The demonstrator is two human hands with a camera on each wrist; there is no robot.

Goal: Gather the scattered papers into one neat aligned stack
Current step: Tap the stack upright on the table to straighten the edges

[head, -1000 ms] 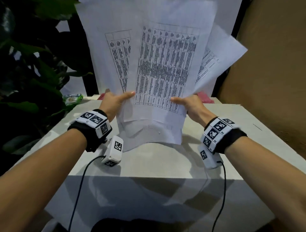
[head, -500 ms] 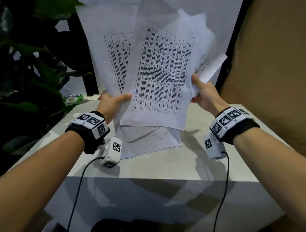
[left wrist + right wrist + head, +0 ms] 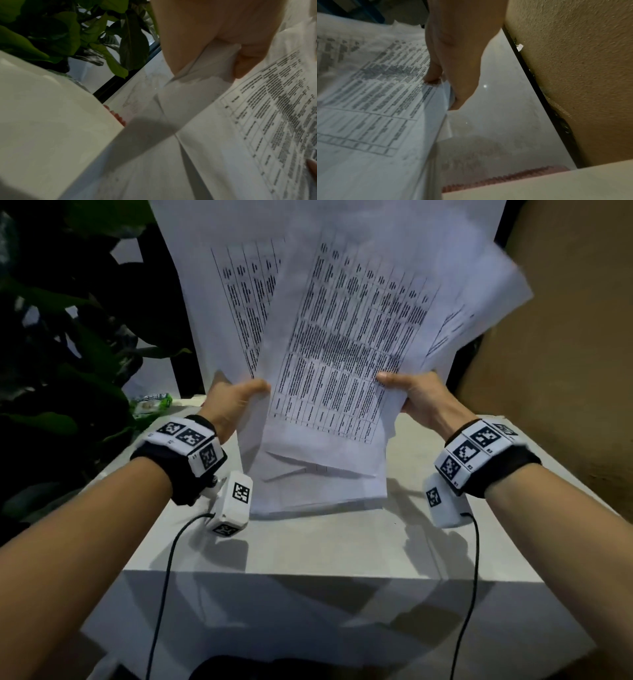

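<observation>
Several white papers printed with tables stand nearly upright above the white table, fanned out and skewed, their lower edges near the tabletop. My left hand pinches the left side of the bundle, thumb on the front. My right hand pinches the right side, thumb on the front sheet. In the left wrist view the left hand grips the papers. In the right wrist view the right hand pinches the sheet edges. The fingers behind the sheets are hidden.
A leafy green plant stands at the left of the table. A tan textured wall is close on the right. A green packet lies at the table's far left corner. Something red lies behind the papers.
My right hand has come back down from the upper right edge to the lower right side of the front sheet. The sheets have fanned out further to the right. The left hand has stayed put.
</observation>
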